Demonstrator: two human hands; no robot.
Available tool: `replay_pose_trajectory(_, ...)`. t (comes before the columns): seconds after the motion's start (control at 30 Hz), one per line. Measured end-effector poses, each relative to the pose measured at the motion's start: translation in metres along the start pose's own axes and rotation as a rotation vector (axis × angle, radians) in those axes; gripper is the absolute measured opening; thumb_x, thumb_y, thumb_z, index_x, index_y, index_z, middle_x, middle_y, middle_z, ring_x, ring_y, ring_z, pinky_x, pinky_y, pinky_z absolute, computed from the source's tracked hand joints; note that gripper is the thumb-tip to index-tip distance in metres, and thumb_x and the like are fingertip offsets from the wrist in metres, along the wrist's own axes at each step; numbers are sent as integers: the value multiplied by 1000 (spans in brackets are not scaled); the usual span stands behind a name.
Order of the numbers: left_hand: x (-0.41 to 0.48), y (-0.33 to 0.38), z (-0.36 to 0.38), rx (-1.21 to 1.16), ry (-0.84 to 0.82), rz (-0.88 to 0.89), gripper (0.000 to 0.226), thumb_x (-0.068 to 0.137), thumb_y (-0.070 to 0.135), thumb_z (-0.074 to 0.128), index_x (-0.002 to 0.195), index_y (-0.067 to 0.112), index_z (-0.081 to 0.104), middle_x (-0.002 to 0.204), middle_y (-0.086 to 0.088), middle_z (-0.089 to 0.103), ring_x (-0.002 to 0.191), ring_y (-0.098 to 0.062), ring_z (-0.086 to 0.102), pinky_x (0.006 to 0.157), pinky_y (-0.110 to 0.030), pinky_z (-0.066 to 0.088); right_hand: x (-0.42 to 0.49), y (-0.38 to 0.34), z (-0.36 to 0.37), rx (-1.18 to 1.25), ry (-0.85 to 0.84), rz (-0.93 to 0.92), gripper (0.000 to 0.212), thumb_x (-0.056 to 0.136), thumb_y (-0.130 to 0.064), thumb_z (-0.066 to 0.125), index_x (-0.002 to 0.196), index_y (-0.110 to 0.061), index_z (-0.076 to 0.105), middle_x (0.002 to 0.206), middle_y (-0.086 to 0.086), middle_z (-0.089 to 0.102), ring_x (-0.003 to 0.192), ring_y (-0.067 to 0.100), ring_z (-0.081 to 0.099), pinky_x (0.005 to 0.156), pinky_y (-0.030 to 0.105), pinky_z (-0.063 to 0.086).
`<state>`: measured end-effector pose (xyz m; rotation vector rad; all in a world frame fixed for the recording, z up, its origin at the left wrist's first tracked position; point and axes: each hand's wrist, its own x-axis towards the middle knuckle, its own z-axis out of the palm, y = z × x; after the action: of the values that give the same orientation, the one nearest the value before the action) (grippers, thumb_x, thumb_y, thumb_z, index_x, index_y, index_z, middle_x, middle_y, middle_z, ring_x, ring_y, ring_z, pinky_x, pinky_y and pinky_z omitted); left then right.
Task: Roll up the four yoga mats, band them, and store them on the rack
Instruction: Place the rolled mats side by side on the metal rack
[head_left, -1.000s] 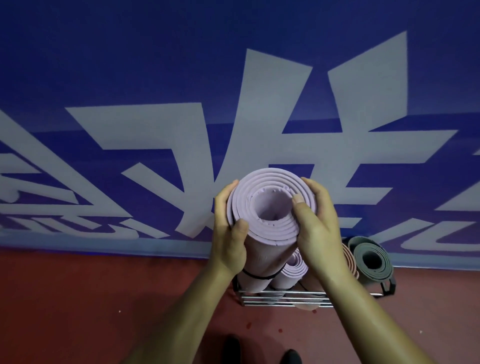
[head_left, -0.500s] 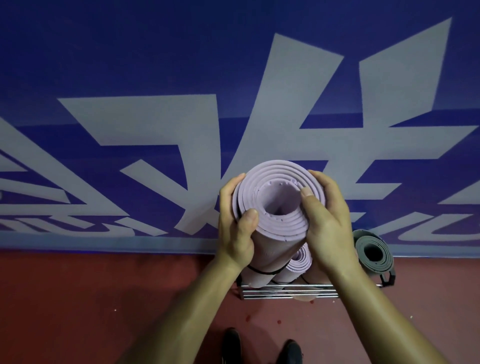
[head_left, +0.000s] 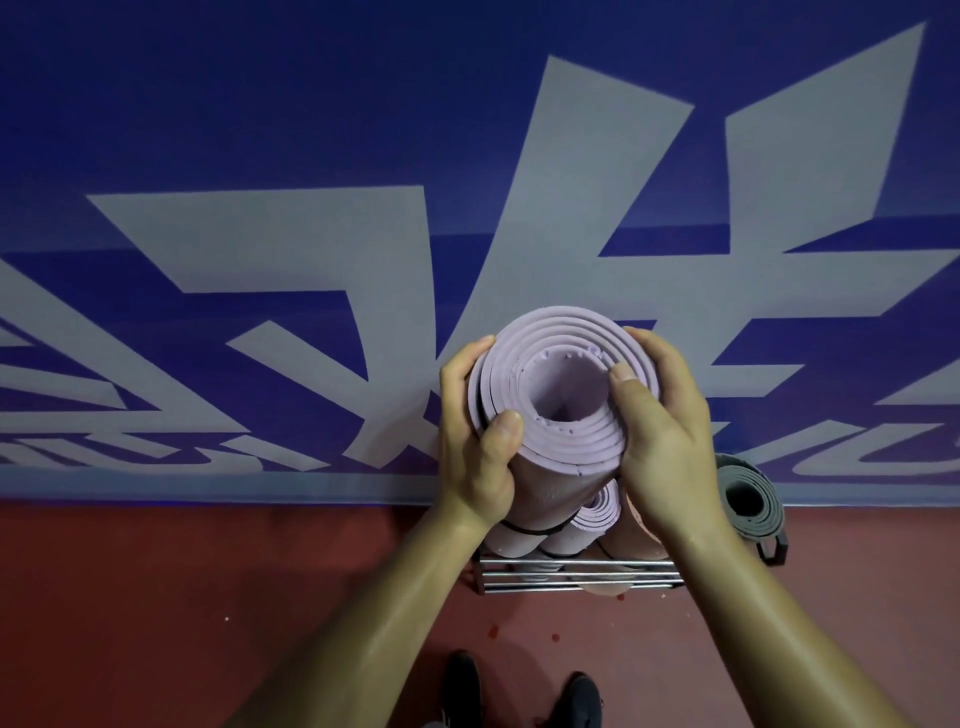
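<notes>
A rolled lilac yoga mat (head_left: 563, 436) stands upright, its spiral end facing me and a black band round its lower part. My left hand (head_left: 480, 441) grips its left side, thumb on the rim. My right hand (head_left: 660, 431) grips the right side with its thumb on the spiral end. Its foot sits in the metal rack (head_left: 576, 574) on the floor. A smaller lilac roll (head_left: 597, 512) and a pink roll (head_left: 631, 530), mostly hidden by my right hand, stand in the rack behind it. A grey rolled mat (head_left: 748, 501) stands at the rack's right end.
A blue wall (head_left: 311, 104) with large pale lettering rises right behind the rack. The floor (head_left: 208, 597) is dark red. My two black shoes (head_left: 462, 680) stand just in front of the rack.
The lilac roll and both hands shifted slightly right and lower in view. My grip on the roll stays the same.
</notes>
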<state>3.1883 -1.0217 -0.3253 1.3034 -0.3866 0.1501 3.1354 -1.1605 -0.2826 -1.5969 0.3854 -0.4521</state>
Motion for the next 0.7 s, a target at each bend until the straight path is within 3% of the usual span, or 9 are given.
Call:
replay_pose_trajectory(0.37,1,-16,1,10,46,-30,73,86,62,63,135,12,45,127,-1,61,112,-23,61,91,-33,51,14,12,-1,16,-56,27,36,94,-31,54,128,-23,62,130,4,64,120,21,62,106,54,47)
replay_pose_trajectory(0.53,5,-15,3,-5,39,48,58,83,36,59,135,12,46,126,-5,61,110,-25,61,90,-36,52,17,4,-4,31,-67,-1,37,93,-31,55,128,-24,62,129,4,64,120,21,62,105,53,48)
replay_pose_trajectory(0.7,4,-14,8,-24,35,52,59,80,34,55,134,12,45,125,-4,61,110,-23,61,89,-34,52,19,1,-6,15,-78,-16,35,92,-33,55,126,-26,63,129,4,63,118,21,62,105,54,48)
